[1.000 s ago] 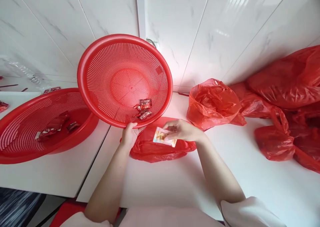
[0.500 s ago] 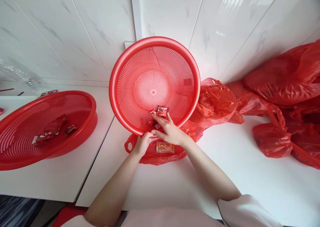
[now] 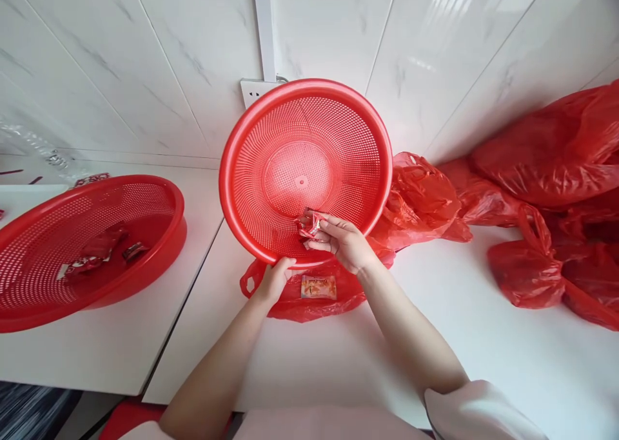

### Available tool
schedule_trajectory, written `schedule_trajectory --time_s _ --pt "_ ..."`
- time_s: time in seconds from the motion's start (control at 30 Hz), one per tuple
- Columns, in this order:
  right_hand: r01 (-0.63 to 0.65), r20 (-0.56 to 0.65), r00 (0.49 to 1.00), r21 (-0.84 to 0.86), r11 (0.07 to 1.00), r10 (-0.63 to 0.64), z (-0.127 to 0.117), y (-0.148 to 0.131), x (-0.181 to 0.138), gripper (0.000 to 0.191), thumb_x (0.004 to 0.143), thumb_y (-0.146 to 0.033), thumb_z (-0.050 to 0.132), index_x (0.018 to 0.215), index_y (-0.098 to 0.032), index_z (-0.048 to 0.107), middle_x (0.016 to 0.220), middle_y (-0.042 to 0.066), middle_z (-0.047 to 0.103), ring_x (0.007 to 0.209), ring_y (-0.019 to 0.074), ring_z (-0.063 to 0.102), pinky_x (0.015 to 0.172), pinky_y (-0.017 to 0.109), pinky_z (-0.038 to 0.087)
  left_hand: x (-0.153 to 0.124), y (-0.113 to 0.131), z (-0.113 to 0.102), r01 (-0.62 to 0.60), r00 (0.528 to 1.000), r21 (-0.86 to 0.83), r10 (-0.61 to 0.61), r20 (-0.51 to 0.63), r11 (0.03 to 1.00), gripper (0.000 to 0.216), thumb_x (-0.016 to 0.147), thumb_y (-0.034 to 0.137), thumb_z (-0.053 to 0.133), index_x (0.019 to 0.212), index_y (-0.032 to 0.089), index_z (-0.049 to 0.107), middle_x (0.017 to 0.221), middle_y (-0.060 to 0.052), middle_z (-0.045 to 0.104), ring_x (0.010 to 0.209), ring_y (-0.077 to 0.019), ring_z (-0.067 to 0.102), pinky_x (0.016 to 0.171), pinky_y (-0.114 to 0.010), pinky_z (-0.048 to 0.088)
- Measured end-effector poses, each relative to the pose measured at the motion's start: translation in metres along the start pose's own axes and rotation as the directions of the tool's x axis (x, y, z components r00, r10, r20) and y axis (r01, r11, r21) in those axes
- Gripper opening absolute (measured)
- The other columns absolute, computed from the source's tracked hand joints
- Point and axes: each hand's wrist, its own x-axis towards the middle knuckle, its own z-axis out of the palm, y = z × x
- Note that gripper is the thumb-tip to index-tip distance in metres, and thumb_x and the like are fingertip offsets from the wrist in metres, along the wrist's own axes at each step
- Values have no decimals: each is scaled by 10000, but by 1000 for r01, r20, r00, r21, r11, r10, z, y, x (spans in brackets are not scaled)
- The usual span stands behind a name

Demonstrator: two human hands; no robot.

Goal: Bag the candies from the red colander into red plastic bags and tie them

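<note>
A red plastic colander (image 3: 302, 114) is tipped up, its mouth facing me. My left hand (image 3: 276, 281) is closed on its lower rim, thumb over the edge. Just inside the colander's lower wall, my right hand (image 3: 341, 239) closes its fingers around small red wrapped packets (image 3: 311, 226); how many cannot be made out. Under the colander a red plastic bag (image 3: 294, 308) lies spread on the table, with a flat orange packet (image 3: 318, 288) on top of it.
At the left another red colander (image 3: 181, 224) tilts on the table and holds several small packets (image 3: 94, 253). Knotted red plastic bags (image 3: 527, 269) are heaped along the right. Behind stands a tiled wall with a socket (image 3: 254, 91). A seam (image 3: 184, 308) divides the white tables.
My right hand has gathered the small packets into its fingers and drawn slightly right. The colander has shifted a little right and down, uncovering the socket. My left hand stays on the rim.
</note>
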Motion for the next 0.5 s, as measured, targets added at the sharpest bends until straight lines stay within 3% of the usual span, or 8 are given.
schedule_trajectory --time_s 0.1,0.23,0.33,0.4,0.5 --pt "11 35 999 51 999 -13 -2 -7 -3 418 770 -323 725 1161 -200 638 1121 50 691 1003 184 683 977 374 534 1 8 0 -70 997 -43 70 15 997 302 778 220 558 1054 174 672 969 -65 729 1107 -311 615 915 -448 518" --pt "62 6 998 -75 995 -62 -7 -11 -6 420 717 -301 768 1096 -186 628 1003 41 717 924 185 697 855 349 582 1 17 -1 -113 994 -73 112 -20 991 285 760 220 558 1011 162 680 1004 -71 724 1093 -310 625 929 -458 510" --pt "107 197 979 -291 951 -50 -7 -15 -12 370 784 -287 708 1126 -184 612 978 45 718 908 178 692 835 330 566 1 21 -3 -176 984 -98 174 -35 979 321 741 226 579 1037 148 674 1021 -84 719 1090 -308 626 933 -461 504" --pt "171 311 950 -513 841 -3 -4 -16 -15 290 834 -277 650 1111 -192 634 977 45 719 892 177 689 831 327 553 2 22 -6 -195 981 -112 193 -33 974 330 740 232 583 1043 141 678 1009 -88 721 1087 -310 626 931 -460 504" --pt "281 240 960 -787 550 -147 1 -10 -16 207 906 -280 546 1068 -207 653 988 53 714 868 182 679 819 341 538 4 20 -9 -197 980 -104 193 -52 975 288 740 232 594 997 156 699 961 -75 730 1076 -317 632 927 -456 506"
